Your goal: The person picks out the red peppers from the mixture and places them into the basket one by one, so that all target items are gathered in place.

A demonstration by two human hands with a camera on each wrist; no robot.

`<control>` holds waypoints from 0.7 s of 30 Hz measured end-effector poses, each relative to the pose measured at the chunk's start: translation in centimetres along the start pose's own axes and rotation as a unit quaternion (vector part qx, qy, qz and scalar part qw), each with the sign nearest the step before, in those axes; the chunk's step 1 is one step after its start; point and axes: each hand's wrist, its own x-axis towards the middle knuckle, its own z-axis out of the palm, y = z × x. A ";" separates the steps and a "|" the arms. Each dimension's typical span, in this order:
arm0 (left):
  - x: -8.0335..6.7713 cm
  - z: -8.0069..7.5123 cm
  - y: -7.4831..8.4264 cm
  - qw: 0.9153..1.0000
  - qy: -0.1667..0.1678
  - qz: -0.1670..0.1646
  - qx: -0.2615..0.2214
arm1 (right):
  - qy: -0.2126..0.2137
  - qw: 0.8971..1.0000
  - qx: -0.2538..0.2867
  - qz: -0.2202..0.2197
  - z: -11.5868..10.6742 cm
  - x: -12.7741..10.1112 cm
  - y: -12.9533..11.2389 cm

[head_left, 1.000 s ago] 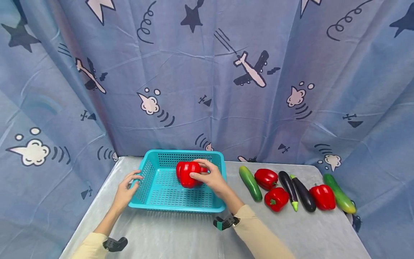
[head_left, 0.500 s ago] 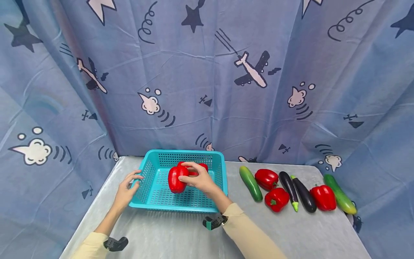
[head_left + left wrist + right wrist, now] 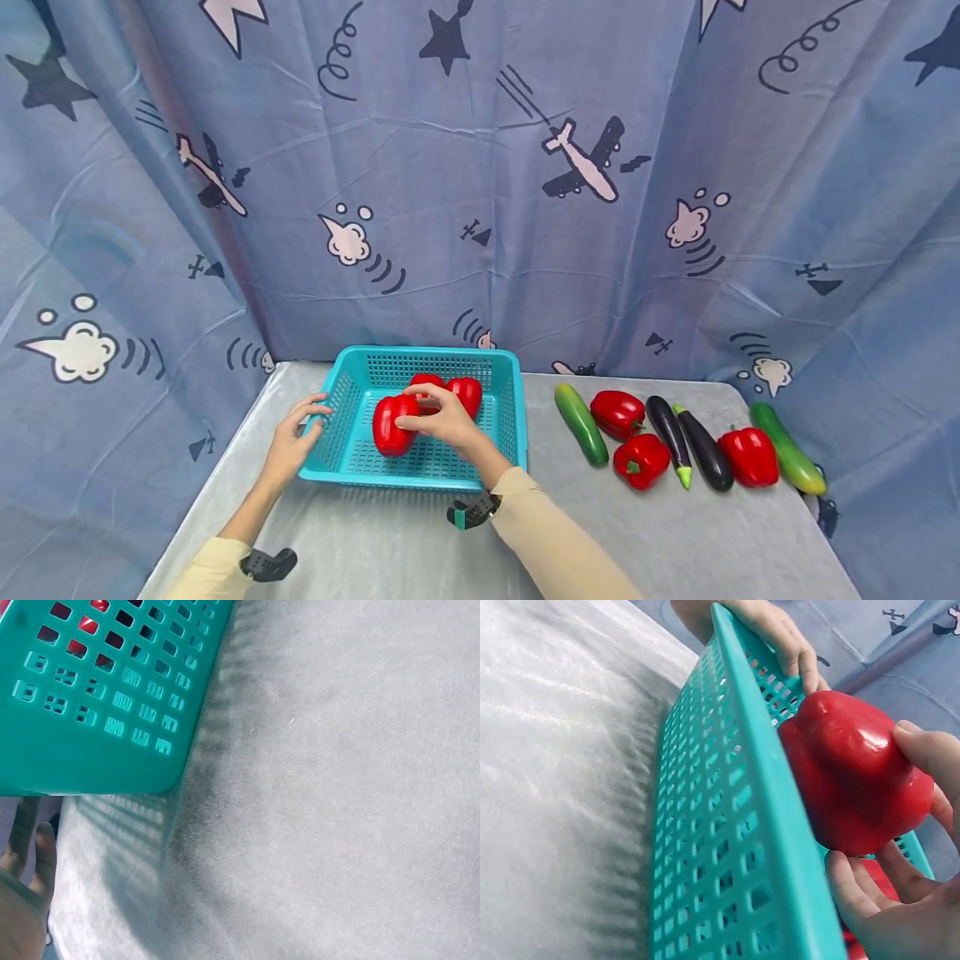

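A teal slotted basket [image 3: 438,355] stands on the grey table. My right hand [image 3: 429,415] grips a red bell pepper [image 3: 388,427] and holds it low inside the basket, near its left half. The right wrist view shows that pepper [image 3: 847,780] close up, held between my thumb and fingers just past the basket rim [image 3: 757,765]. Two more red peppers [image 3: 467,392] lie at the basket's back. My left hand [image 3: 296,437] holds the left wall, fingers [image 3: 780,637] hooked over the rim. In the left wrist view the basket wall [image 3: 90,712] fills the top left.
To the right of the basket lie a cucumber [image 3: 581,423], three red peppers [image 3: 617,414] [image 3: 641,461] [image 3: 748,456], two eggplants [image 3: 705,450] and a second cucumber [image 3: 787,450]. A blue printed curtain [image 3: 525,208] closes off the back and sides. Bare table [image 3: 390,542] lies in front.
My right hand carried the red pepper leftward and lower into the basket, uncovering the peppers at the back. The left hand stayed on the rim.
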 end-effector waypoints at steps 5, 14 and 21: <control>0.1 0.1 0.5 1.000 -0.002 -0.008 0.002 | -0.011 1.000 0.005 -0.003 0.6 0.3 0.3; 0.1 0.1 0.3 1.000 -0.002 0.012 0.005 | -0.030 1.000 0.002 0.010 1.6 0.7 0.5; 0.0 0.0 0.4 1.000 0.002 0.001 0.003 | -0.018 0.999 -0.022 0.031 2.7 0.8 1.1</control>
